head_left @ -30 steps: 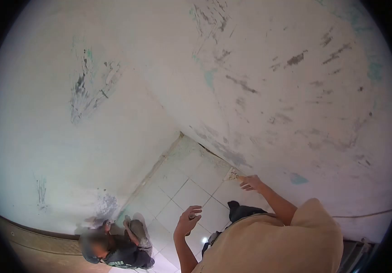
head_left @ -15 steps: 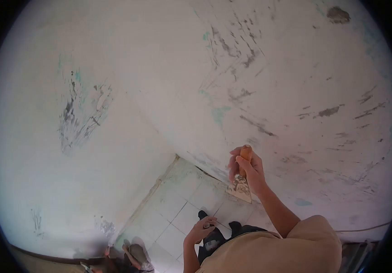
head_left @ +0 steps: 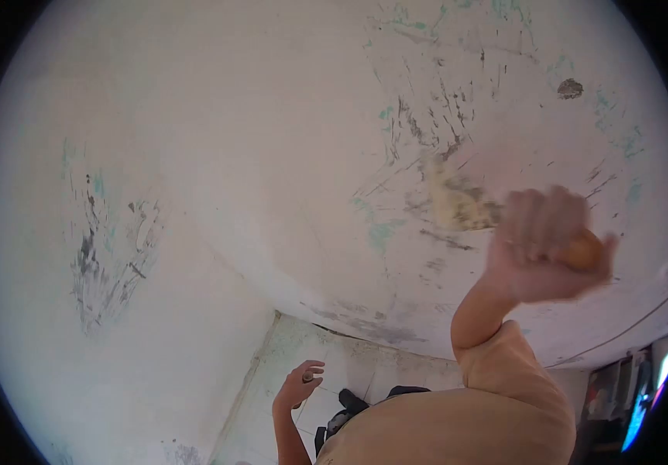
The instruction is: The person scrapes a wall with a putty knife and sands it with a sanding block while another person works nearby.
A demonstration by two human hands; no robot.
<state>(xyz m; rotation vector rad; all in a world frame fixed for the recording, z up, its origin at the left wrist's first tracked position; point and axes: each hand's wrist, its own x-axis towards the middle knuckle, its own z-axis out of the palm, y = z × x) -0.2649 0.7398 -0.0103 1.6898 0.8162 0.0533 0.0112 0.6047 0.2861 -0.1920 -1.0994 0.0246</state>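
Note:
My right hand [head_left: 547, 244] is raised in front of the wall and wrapped round the orange-brown handle of a putty knife [head_left: 458, 200]. Its pale, dirt-streaked blade points left and lies over grey marks on the wall; motion blurs it, so whether it touches cannot be told. Lower down, near the floor's corner, my left hand [head_left: 297, 386] has its fingers curled round a small thing with a round end. What that is does not show clearly. The right-hand wall [head_left: 334, 256] bears grey scrapes, green paint traces and a dark pit [head_left: 570, 88].
Another wall [head_left: 32, 256] on the left carries a scraped grey and green patch [head_left: 109, 256]. White floor tiles [head_left: 260, 422] meet both walls in a corner. At the lower right stand shelves [head_left: 609, 399] with things on them, beside a bright blue strip [head_left: 638, 415].
My right hand has risen up and to the right, and the putty knife's blade has swung from pointing down to pointing left. The view has shifted; another person at the lower left has left it.

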